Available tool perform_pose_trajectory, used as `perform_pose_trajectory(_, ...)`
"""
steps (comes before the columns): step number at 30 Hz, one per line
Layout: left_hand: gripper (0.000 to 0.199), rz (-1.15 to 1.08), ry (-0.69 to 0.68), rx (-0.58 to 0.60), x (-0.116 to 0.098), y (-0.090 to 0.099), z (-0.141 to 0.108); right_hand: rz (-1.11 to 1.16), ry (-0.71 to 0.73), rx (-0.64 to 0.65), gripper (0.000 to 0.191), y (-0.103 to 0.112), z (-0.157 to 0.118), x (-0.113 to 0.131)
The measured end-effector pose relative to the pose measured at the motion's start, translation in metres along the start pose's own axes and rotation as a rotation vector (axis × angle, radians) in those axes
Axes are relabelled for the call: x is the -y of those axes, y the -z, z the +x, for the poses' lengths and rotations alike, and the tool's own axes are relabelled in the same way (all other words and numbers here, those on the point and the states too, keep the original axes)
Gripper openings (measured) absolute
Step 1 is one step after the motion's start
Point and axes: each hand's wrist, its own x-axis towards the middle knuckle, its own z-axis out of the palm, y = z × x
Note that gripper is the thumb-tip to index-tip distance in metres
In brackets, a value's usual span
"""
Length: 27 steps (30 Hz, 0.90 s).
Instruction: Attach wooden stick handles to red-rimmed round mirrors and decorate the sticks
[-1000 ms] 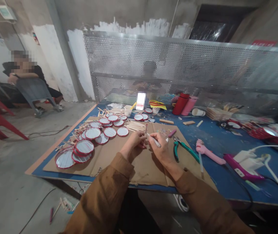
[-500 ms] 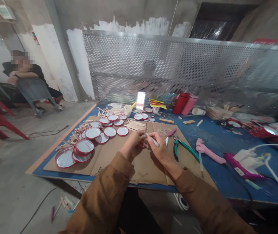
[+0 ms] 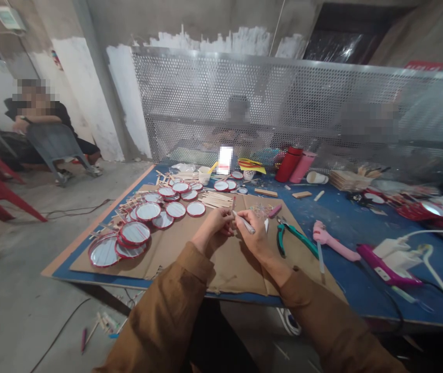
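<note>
Over the cardboard sheet (image 3: 206, 269), my left hand (image 3: 217, 228) is closed on a small thin stick (image 3: 233, 202) that points upward. My right hand (image 3: 253, 234) grips a whitish pen-like tube (image 3: 245, 223), its tip close to the left fingertips. Left of my hands lie several round discs (image 3: 148, 211) with red rims and pale faces, some overlapping. Thin wooden sticks (image 3: 216, 200) are bundled just behind my hands. Pliers with green handles (image 3: 299, 239) and a purple marker-like piece (image 3: 275, 211) rest to the right.
A pink glue gun (image 3: 334, 242) and a purple power strip (image 3: 388, 267) with white plugs lie on the blue table (image 3: 345, 290). Red and pink bottles (image 3: 288, 165) stand by the perforated metal screen (image 3: 206, 93). A person (image 3: 39, 114) sits at the far left.
My hands stay almost in the same place, with the tube still at the left fingertips. A blurred figure now shows behind the screen at the right.
</note>
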Motion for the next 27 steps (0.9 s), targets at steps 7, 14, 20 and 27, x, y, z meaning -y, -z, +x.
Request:
perform_pose_trajectory(7, 0.011, -0.022, -0.015, 0.016, 0.0027, 0.0011, 0.0016, 0.004, 0.014, 0.012, 0.015, -0.0001, 0.0004, -0.0010)
perform_pose_trajectory(14, 0.013, -0.023, -0.027, -0.007, 0.0034, 0.0001, 0.0006, 0.005, -0.024, -0.023, 0.016, 0.0003, -0.0002, -0.0023)
perform_pose_trajectory(20, 0.007, -0.011, -0.003, -0.007, 0.0001, -0.0006, -0.0016, 0.000, 0.007, 0.016, 0.015, 0.0000, 0.0004, -0.0015)
perform_pose_trajectory(27, 0.011, 0.016, -0.014, -0.013, -0.0002, -0.0006, -0.0016, 0.016, -0.019, 0.007, 0.016, 0.0010, 0.0009, 0.0012)
